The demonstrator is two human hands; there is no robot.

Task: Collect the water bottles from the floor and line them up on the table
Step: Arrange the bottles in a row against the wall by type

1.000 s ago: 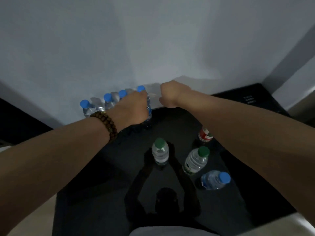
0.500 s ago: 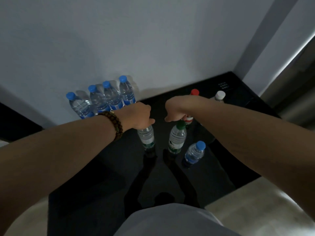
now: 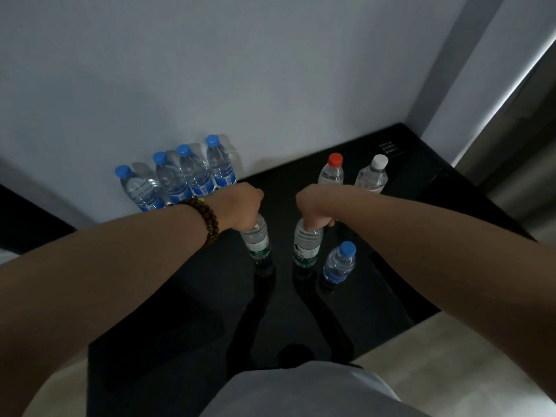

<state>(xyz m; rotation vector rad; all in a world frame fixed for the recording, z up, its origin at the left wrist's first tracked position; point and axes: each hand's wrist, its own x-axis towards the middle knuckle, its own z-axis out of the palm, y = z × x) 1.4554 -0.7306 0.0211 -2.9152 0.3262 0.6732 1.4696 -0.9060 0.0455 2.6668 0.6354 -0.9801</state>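
On the black glossy table (image 3: 180,311) by the grey wall (image 3: 210,70), both your forearms reached forward, palms down, knuckles toward the wall. Your left hand (image 3: 243,206), a beaded bracelet (image 3: 207,218) on the wrist, was curled over the top of the left green-label bottle (image 3: 257,239) and gripped it by the neck. Your right hand (image 3: 313,206) gripped the right green-label bottle (image 3: 307,245) in the same way. Both caps were hidden under the fingers. Both bottles were upright and just apart from each other; you could not tell whether their bases touched the tabletop. Bottles counted: nine, all on the table. Four made up the blue-capped row (image 3: 195,173), packed side by side against the wall on your left. One short blue-capped bottle (image 3: 340,263) stood just right of the right-hand one. One red-capped bottle (image 3: 331,173) and one white-capped bottle (image 3: 373,176) stood near each other beyond your right wrist. Two were in your hands. Every bottle was of clear plastic and its contents looked clear; the dim light made fill levels unreadable.
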